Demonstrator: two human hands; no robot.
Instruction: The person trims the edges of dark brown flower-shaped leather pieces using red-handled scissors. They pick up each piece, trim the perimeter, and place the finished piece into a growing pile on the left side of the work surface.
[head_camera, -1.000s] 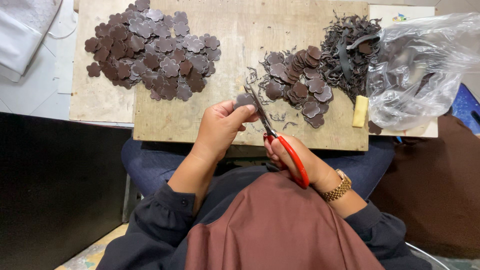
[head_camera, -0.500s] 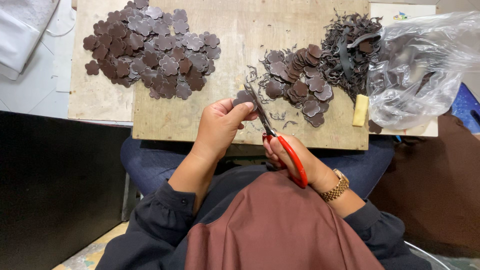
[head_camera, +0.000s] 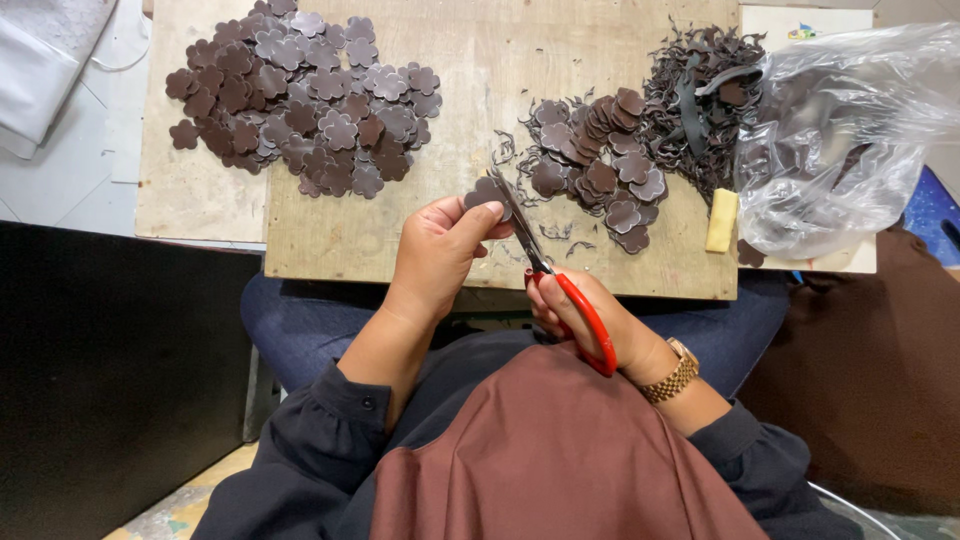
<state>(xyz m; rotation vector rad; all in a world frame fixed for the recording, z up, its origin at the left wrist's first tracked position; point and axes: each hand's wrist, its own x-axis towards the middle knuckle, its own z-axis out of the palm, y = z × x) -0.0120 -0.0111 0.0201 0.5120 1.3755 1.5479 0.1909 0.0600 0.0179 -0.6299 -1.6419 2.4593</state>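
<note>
My left hand (head_camera: 437, 252) pinches a small dark brown flower-shaped piece (head_camera: 484, 192) over the wooden board (head_camera: 470, 110). Red-handled scissors (head_camera: 560, 285) sit in my right hand (head_camera: 590, 320), their blades reaching up to the piece's right edge. A wide heap of finished brown flower shapes (head_camera: 300, 95) lies at the board's far left. A smaller stack of brown pieces (head_camera: 600, 180) lies just right of the blades, with curly trimmings around it.
A pile of dark offcuts (head_camera: 700, 90) sits at the board's far right beside a crumpled clear plastic bag (head_camera: 840, 140). A small yellow block (head_camera: 721, 220) lies near the board's front edge. White cloth (head_camera: 40, 60) lies at the far left. A brown garment covers my lap.
Both hands stay in nearly the same place; the scissors and the held piece have shifted only slightly as the blades work along the piece's edge.
</note>
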